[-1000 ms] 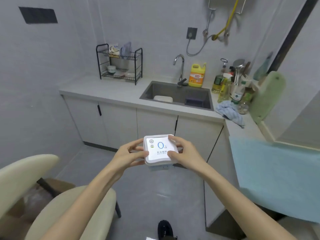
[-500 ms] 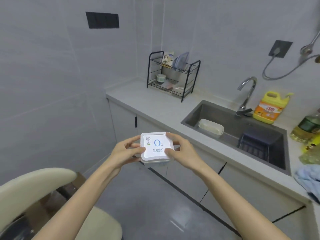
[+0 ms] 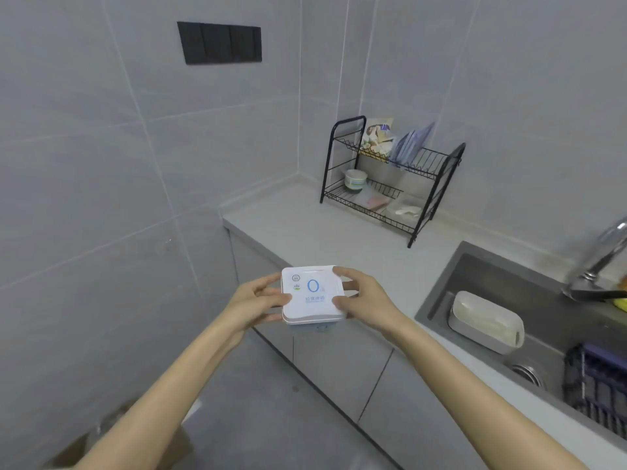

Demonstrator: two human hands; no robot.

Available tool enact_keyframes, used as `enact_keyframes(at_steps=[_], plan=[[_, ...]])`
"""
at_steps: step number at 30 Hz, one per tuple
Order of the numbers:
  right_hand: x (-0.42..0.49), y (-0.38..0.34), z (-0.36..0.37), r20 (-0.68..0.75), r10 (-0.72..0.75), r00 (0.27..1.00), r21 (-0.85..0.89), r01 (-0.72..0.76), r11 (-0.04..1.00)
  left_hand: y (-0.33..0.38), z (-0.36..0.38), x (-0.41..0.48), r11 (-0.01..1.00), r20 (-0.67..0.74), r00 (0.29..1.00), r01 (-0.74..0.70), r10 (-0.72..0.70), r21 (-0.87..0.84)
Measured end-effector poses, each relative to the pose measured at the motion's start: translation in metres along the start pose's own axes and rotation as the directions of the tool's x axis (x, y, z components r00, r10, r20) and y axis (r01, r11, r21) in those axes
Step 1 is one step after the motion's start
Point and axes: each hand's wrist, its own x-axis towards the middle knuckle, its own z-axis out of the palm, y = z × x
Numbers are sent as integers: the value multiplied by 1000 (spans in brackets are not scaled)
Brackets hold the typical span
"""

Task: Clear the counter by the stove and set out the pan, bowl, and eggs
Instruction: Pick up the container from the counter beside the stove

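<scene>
over grey counter point(image 3: 305, 225), both hands pinch white box point(image 3: 310, 295) between them.

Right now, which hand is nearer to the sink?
Right. The right hand grips the white box on its sink side; the left hand grips the opposite side, farther away.

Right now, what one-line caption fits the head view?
The left hand and right hand hold a white square box before the counter, dish rack and sink beyond.

White box point(image 3: 310, 295) lid: large blue "0"; smaller print below unreadable.
</scene>
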Motion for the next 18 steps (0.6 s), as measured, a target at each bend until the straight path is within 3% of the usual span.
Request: enact_keyframes(at_steps=[8, 18], plan=[[163, -15, -3, 5, 44, 999, 43, -44, 998, 43, -32, 157, 1000, -11, 1000, 13, -13, 4], [372, 12, 9, 21, 124, 992, 68, -125, 990, 62, -65, 356, 990, -69, 997, 38, -29, 139]])
